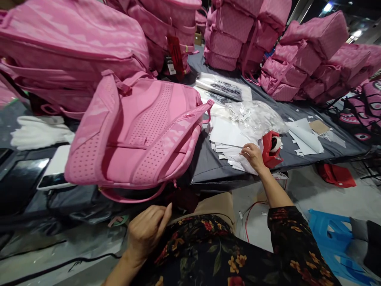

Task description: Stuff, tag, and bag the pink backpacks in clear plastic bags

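Note:
A pink backpack (149, 123) lies on the dark-covered table with its padded straps facing up. My right hand (252, 155) is over a spread stack of white papers (228, 133), its fingers pinched at a thin item too small to make out. Just right of that hand stands a red tape dispenser (271, 149) with a white roll. Below the backpack, near my lap, my left hand (147, 230) is loosely curled with the thumb raised, touching nothing on the table; what its fingers hold, if anything, is hidden.
Stacked pink bags (229, 35) line the back. A clear plastic bag of small pieces (257, 117) lies behind the papers. White gloves (41, 131) and a white device (56, 169) are at left. A blue plastic stool (330, 234) stands at lower right.

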`<state>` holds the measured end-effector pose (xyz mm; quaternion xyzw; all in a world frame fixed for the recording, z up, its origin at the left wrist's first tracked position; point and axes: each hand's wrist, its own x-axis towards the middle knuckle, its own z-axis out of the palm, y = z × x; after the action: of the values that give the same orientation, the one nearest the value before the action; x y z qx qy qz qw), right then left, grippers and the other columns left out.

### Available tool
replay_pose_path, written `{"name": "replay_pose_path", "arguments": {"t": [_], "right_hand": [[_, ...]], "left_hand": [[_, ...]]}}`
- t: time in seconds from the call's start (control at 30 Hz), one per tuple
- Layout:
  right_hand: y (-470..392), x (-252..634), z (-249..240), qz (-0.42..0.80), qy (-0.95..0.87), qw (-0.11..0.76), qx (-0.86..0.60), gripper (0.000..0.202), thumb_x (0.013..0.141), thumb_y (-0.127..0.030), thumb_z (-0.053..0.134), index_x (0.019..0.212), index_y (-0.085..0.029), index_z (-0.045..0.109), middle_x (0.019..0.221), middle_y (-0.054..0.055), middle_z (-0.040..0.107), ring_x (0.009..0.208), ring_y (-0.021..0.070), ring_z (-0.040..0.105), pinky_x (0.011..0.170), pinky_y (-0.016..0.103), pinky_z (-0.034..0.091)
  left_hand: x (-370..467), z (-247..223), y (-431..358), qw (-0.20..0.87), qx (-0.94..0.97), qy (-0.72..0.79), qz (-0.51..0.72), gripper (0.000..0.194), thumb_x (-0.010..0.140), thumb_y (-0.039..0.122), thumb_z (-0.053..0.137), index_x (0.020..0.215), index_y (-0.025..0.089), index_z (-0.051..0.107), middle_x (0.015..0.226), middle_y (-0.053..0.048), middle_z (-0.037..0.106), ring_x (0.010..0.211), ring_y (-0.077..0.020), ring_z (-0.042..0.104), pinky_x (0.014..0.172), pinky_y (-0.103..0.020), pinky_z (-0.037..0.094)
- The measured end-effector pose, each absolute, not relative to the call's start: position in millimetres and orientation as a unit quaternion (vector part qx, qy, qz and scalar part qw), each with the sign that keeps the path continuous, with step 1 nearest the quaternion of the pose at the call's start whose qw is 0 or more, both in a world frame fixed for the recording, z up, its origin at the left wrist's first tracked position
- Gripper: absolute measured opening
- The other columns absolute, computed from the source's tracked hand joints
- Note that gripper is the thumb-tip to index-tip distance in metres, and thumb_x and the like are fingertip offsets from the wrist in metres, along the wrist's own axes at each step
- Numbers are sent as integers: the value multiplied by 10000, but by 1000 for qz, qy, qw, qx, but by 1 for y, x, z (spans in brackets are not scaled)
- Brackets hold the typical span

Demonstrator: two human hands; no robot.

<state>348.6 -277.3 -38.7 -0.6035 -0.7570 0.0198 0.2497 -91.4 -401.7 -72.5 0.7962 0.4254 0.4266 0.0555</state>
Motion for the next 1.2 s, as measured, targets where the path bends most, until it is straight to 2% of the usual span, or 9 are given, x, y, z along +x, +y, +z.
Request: {"name": "replay_pose_path", "arguments": {"t": [0.07, 0.23, 0.37, 0.47, 0.53, 0.67, 0.8, 0.97, 1.2], "right_hand": [[-297, 328, -25, 66, -759, 276, -585, 264, 959, -414, 625, 768, -232, 649, 937, 84, 692, 893, 227, 608, 840, 350, 436], [-354, 253, 3, 330, -735, 245, -539, 328, 971, -532, 574, 845, -231, 601, 666, -26, 567, 582, 127, 478, 595, 247, 398], [-373, 225, 13, 499, -642, 268, -517, 405, 898, -620, 637, 899, -220, 576, 620, -64, 499, 498, 95, 422, 479, 211, 333], [-370, 225, 14, 531, -625, 269, -505, 580, 657, -568, 880, 1030, -214, 612, 722, -36, 593, 582, 117, 527, 513, 211, 407], [-365, 223, 11, 503, -655, 251, -504, 589, 586, -482, 938, 1023, -206, 656, 778, -9, 647, 634, 135, 573, 548, 220, 441], [-357, 209, 0, 454, -692, 259, -498, 288, 845, -487, 739, 842, -199, 728, 683, 7, 656, 554, 135, 563, 528, 242, 443], [-351, 201, -14, 403, -733, 283, -469, 269, 944, -424, 606, 1011, -245, 796, 908, 59, 765, 794, 214, 699, 731, 310, 557], [-337, 195, -23, 390, -795, 195, -422, 246, 874, -303, 640, 1033, -272, 825, 994, 92, 763, 902, 238, 704, 854, 355, 554], [-322, 206, -4, 478, -695, 215, -493, 227, 811, -374, 694, 860, -171, 782, 763, 39, 730, 660, 167, 632, 618, 255, 498]], "left_hand": [[-72, -67, -398, 40, 809, 366, 458, 58, 932, 167, 662, 935, 211, 701, 868, -38, 765, 768, -156, 714, 773, -253, 544], [-5, -56, -369, 238, 798, 325, 449, 808, 834, 446, 802, 1514, 192, 447, 1495, -208, 543, 1437, -325, 474, 1152, -501, 430], [27, -57, -360, 586, 648, 319, 367, 551, 810, 597, 757, 1127, 148, 711, 987, -91, 733, 941, -241, 689, 832, -351, 553], [27, -60, -367, 688, 559, 327, 329, 497, 831, 619, 710, 809, 122, 706, 648, 14, 598, 587, -118, 542, 576, -229, 422], [19, -61, -375, 636, 588, 348, 358, 442, 859, 567, 706, 768, 134, 713, 632, 20, 591, 597, -114, 528, 582, -226, 403], [-12, -68, -396, 385, 693, 387, 471, 267, 980, 400, 612, 909, 188, 758, 757, -17, 707, 733, -146, 621, 780, -283, 499], [-43, -87, -416, 175, 629, 538, 533, 269, 977, 366, 627, 1175, 194, 688, 1086, -85, 742, 1016, -195, 682, 959, -347, 525], [-34, -105, -396, 235, 598, 621, 449, 471, 966, 494, 597, 1288, 153, 628, 1163, -131, 735, 1097, -260, 686, 973, -397, 539], [-30, -110, -362, 330, 561, 630, 422, 105, 896, 265, 657, 927, 206, 738, 869, -26, 764, 831, -206, 702, 868, -333, 542]]}}
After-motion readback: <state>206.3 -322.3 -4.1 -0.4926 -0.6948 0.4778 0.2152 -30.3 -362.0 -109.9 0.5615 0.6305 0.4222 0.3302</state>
